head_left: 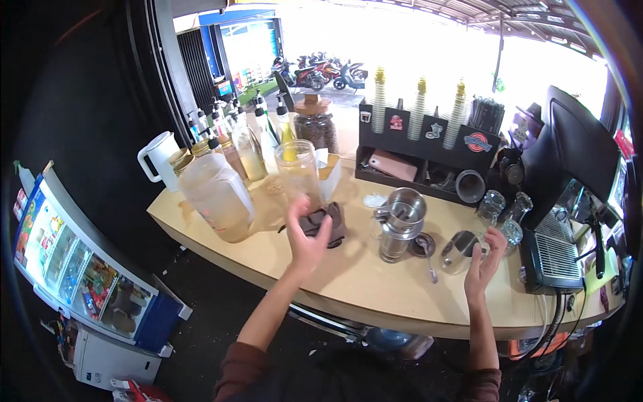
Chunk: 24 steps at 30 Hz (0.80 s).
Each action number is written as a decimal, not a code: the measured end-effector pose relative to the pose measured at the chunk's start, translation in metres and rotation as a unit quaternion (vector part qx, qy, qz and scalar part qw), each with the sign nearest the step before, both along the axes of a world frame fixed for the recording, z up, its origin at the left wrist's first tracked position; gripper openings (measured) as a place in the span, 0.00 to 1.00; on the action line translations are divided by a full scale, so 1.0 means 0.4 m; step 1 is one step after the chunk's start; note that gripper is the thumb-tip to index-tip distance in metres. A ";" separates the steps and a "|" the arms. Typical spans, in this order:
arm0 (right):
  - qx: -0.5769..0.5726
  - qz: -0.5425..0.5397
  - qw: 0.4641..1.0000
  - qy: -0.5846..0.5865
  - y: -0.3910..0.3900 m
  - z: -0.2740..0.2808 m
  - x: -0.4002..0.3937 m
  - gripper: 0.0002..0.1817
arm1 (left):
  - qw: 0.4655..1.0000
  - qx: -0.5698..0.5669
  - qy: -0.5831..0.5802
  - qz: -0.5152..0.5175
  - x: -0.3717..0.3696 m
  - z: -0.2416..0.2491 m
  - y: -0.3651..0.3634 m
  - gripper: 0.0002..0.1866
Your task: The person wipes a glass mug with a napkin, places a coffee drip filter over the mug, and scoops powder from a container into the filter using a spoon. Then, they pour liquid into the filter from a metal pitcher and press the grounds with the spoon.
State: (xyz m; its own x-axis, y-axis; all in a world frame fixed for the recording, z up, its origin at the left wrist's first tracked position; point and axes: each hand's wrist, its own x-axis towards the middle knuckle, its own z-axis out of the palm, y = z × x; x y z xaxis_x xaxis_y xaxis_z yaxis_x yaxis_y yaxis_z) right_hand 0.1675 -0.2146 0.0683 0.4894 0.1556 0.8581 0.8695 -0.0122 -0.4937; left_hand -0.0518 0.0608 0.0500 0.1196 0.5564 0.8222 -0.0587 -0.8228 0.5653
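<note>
My left hand [309, 238] is open over a dark folded cloth [333, 226], its thumb and fingers apart. Just behind it stands a clear jar [298, 175]. My right hand [485, 260] is beside a metal cup [460, 250], with its fingers spread and nothing visible in them; whether it touches the cup is unclear. Between my hands a metal filter pot [404, 211] sits on a metal vessel [395, 242]. A small dark dish [422, 245] and a spoon [433, 273] lie to their right.
A large cloudy jug [218, 194] and a white kettle [161, 157] stand left on the counter [375, 295]. Pump bottles and a jar of beans [315, 130] are behind. A black cup organizer [425, 144] is at the back, glassware [512, 231] and a coffee machine [552, 261] right.
</note>
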 end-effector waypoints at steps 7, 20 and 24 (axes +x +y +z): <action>-0.281 0.321 0.902 -0.066 0.284 0.047 -0.332 0.18 | 0.991 -0.114 0.071 -0.009 0.039 -0.012 0.287 0.55; -0.540 0.058 0.833 -0.108 0.676 -0.152 -0.239 0.19 | 0.992 -0.072 0.010 -0.104 -0.107 -0.027 0.274 0.53; -0.403 0.075 0.912 0.014 0.705 -0.120 -0.193 0.17 | 0.975 -0.096 -0.027 -0.199 -0.107 -0.071 0.253 0.54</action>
State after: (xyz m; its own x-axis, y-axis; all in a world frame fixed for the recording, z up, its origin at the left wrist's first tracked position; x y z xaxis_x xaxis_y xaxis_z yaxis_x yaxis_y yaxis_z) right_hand 0.0903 0.0674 0.0202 0.4304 0.7975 0.4227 0.8787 -0.2631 -0.3983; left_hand -0.0947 0.1622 0.0215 0.3165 0.6196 0.7182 -0.3857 -0.6077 0.6942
